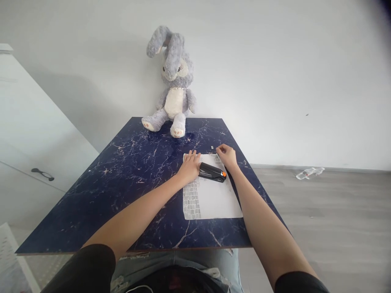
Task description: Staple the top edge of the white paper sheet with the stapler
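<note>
A white sheet of paper (218,201) lies on the dark blue marbled table, with rows of small grey staple-like strips down its left side and along its top. On the sheet rests a black stapler (211,172) with an orange tip at its right end. My left hand (190,167) presses flat on the upper left of the paper, fingers spread, against or close beside the stapler's left end. At the upper right corner my right hand (226,155) is closed in a pinch; what is between its fingertips is hidden. Just left of it lies a tiny silvery piece (212,147).
A grey plush rabbit (174,99) sits at the table's (122,162) far edge, against the white wall. Left stands a white cabinet (30,134) with a dark handle. A clear plastic bottle (306,173) lies on the floor at the right.
</note>
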Demonstrator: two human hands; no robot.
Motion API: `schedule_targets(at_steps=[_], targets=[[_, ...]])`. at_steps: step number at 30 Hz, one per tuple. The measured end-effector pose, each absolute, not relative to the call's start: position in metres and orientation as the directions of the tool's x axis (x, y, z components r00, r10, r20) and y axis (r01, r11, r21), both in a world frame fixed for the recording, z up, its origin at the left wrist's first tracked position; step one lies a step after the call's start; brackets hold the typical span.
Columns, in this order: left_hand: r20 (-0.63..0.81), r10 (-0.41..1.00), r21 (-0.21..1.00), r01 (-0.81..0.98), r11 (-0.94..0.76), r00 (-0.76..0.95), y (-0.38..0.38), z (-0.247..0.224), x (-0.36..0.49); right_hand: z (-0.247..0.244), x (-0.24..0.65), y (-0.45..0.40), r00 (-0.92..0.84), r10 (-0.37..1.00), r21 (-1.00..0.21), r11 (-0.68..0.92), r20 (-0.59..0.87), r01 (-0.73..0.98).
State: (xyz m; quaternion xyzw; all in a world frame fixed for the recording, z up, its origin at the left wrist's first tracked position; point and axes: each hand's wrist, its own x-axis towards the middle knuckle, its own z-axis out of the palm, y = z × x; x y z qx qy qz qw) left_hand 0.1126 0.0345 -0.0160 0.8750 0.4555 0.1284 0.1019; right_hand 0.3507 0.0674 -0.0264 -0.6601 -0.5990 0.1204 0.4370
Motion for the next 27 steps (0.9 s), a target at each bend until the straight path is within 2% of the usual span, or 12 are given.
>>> schedule_targets(at_steps=[2, 4, 9, 12, 19, 23, 27], targets=[[0.128, 0.836, 0.268, 0.793, -0.548, 0.534, 0.035, -0.018, 0.113, -0.027, 0.346, 0.067, 0.157, 0.893, -0.621, 0.159, 0.422, 0.768], [0.118, 0.831, 0.248, 0.794, -0.555, 0.544, 0.037, -0.021, 0.112, -0.028, 0.340, 0.066, 0.050, 0.914, -0.517, 0.181, 0.403, 0.837], [0.129, 0.824, 0.271, 0.780, -0.565, 0.552, 0.040, -0.025, 0.112, -0.031, 0.327, 0.065, -0.100, 0.985, -0.330, 0.141, 0.140, 0.933], [0.119, 0.822, 0.289, 0.773, -0.565, 0.556, 0.040, -0.024, 0.110, -0.030, 0.321, 0.063, -0.105, 0.991, -0.270, 0.124, 0.083, 0.955], [0.094, 0.780, 0.282, 0.734, -0.617, 0.619, 0.045, -0.020, 0.064, -0.026, 0.263, 0.060, -0.187, 0.981, -0.244, 0.194, 0.049, 0.950], [0.048, 0.770, 0.246, 0.740, -0.626, 0.636, 0.053, -0.017, -0.011, -0.024, 0.186, 0.063, -0.248, 0.966, -0.293, 0.259, 0.073, 0.920], [0.053, 0.812, 0.240, 0.782, -0.575, 0.581, 0.054, -0.015, -0.108, -0.018, 0.095, 0.071, -0.355, 0.930, -0.353, 0.365, 0.097, 0.861]])
